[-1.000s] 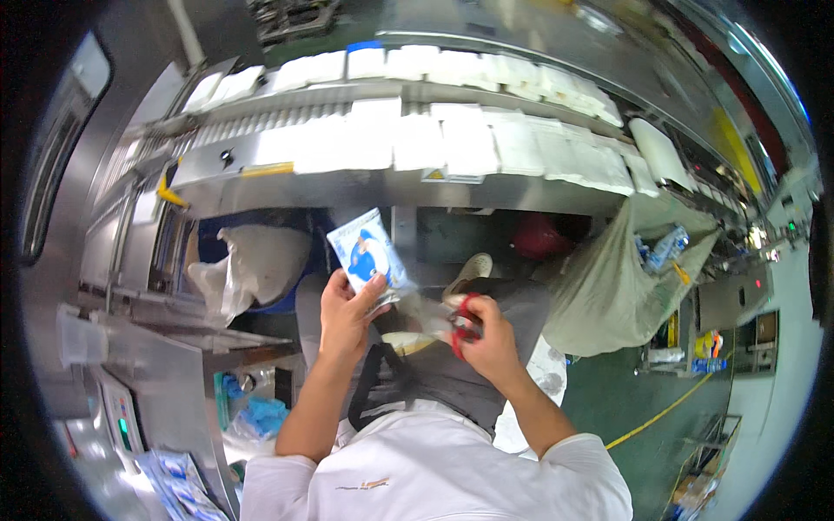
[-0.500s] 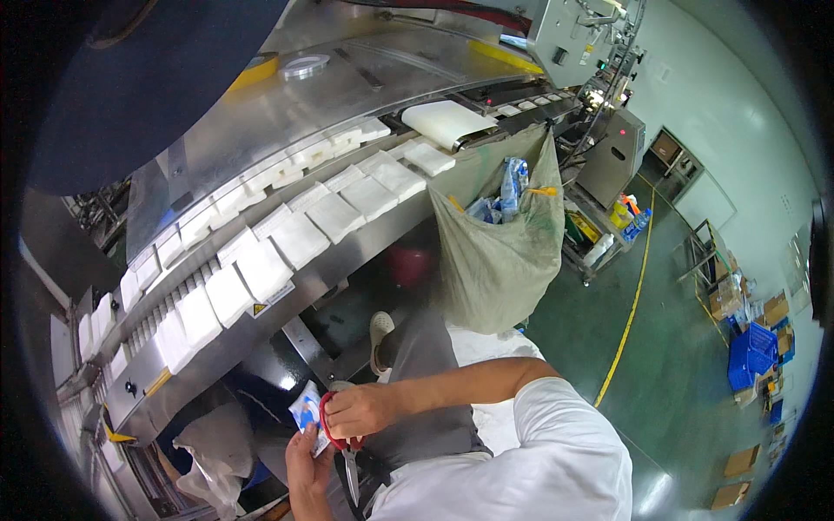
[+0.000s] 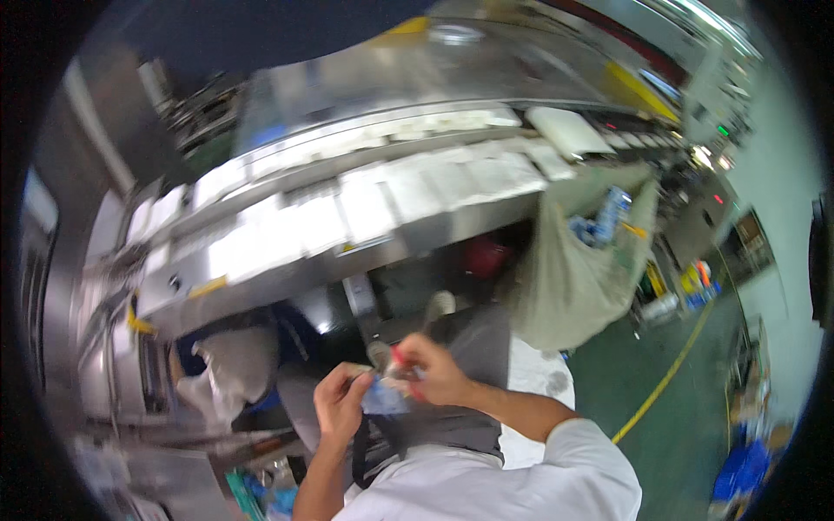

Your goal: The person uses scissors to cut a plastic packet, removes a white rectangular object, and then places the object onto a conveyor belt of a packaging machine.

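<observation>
My left hand [image 3: 341, 401] pinches a small blue-and-white plastic packet [image 3: 384, 399] above my lap. Right beside it, my right hand [image 3: 437, 372] grips a pair of scissors by its red handles [image 3: 416, 392]. The two hands almost meet at the packet. Motion blur smears the blades, so I cannot tell whether they touch the packet. Beyond my hands, rows of white folded pads [image 3: 408, 198] lie along a metal conveyor [image 3: 287, 282].
A beige cloth sack [image 3: 573, 278] holding blue wrappers hangs at the conveyor's right end. A whitish bag [image 3: 234, 369] sits low on the left. Coloured wrappers [image 3: 252, 493] lie near my left forearm. A blue crate [image 3: 738, 473] stands on the green floor at right.
The view has swung, shifting the conveyor and sack rightward. My hands have risen with the packet and scissors. The scissor blades pointed down toward me earlier; now they are blurred beside the packet.
</observation>
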Demonstrator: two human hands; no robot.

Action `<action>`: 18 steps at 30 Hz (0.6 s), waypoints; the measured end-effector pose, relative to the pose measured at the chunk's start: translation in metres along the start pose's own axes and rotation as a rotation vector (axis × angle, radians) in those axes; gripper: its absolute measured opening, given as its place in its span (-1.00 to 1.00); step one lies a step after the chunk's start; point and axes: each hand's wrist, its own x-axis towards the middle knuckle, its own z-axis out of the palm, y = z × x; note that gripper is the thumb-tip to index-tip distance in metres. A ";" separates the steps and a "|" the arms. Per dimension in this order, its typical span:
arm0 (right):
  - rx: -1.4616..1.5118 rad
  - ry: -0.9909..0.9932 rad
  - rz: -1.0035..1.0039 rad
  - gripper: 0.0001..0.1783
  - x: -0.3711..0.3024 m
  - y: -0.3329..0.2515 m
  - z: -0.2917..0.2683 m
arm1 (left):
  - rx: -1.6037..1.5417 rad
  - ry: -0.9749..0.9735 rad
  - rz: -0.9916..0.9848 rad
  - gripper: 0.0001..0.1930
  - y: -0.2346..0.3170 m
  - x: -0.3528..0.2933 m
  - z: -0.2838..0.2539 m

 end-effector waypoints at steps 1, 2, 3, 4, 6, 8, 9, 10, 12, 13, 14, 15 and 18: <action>0.057 0.019 -0.107 -0.60 -0.003 -0.007 0.003 | 0.001 0.060 0.031 -0.92 -0.002 0.005 0.002; 0.119 0.050 -0.210 -0.60 -0.008 -0.017 0.006 | -0.007 0.146 0.069 -0.93 0.006 0.011 0.003; 0.017 0.051 -0.335 -0.62 -0.011 -0.019 0.006 | -0.108 0.263 0.045 -0.91 0.008 0.019 -0.006; 0.022 0.065 -0.415 -0.64 -0.011 -0.023 0.008 | -0.241 0.373 0.009 -0.90 0.009 0.029 -0.022; 0.100 0.016 -0.333 -0.64 -0.011 -0.022 0.007 | -0.381 0.434 0.053 -0.91 0.018 0.035 -0.043; 0.011 0.013 -0.133 -0.61 -0.015 -0.010 0.000 | -0.412 0.350 0.071 -0.88 0.033 0.032 -0.043; 0.028 0.012 -0.139 -0.60 -0.015 -0.009 0.000 | -0.410 0.314 0.075 -0.87 0.037 0.033 -0.040; 0.045 0.015 -0.144 -0.59 -0.016 -0.008 0.000 | -0.407 0.275 0.078 -0.87 0.040 0.032 -0.038; 0.078 -0.020 -0.123 -0.50 -0.017 -0.012 -0.008 | -0.408 0.270 0.069 -0.87 0.041 0.029 -0.032; 0.093 -0.031 -0.115 -0.44 -0.016 -0.015 -0.012 | -0.410 0.259 0.065 -0.87 0.040 0.028 -0.029; 0.125 -0.024 -0.161 -0.42 -0.013 -0.018 -0.013 | -0.384 0.251 0.087 -0.87 0.040 0.027 -0.028; 0.152 -0.015 -0.208 -0.39 -0.007 -0.032 -0.013 | -0.363 0.241 0.110 -0.88 0.039 0.027 -0.025; 0.047 0.043 -0.298 -0.36 0.010 -0.047 -0.009 | -0.312 0.202 0.144 -0.88 0.041 0.025 -0.012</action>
